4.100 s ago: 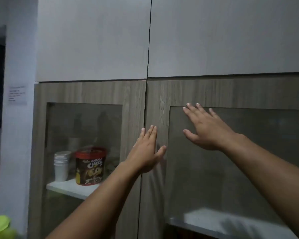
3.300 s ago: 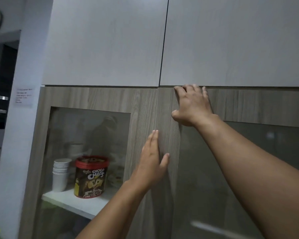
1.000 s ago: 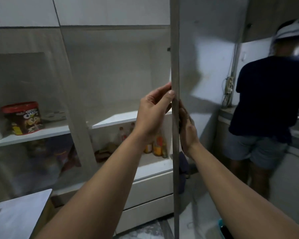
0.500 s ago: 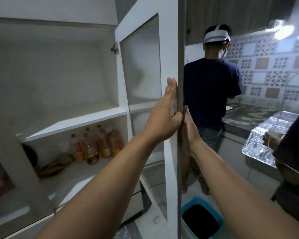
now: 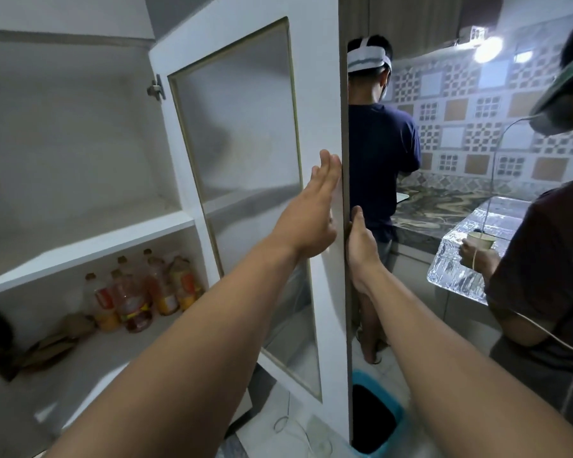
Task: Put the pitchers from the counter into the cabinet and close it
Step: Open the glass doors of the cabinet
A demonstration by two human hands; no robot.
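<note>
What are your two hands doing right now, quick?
Left hand: open, flat against the inside of the cabinet door.
Right hand: on the door's outer edge; grip cannot be told.

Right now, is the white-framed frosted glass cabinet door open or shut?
Open. The white-framed frosted glass cabinet door stands swung out, exposing the white shelves; the left hand and right hand flank its edge.

Bottles (image 5: 139, 289) on lower shelf (image 5: 90, 355)

Left hand (image 5: 315, 209) flat, right hand (image 5: 361, 246) extended
</note>
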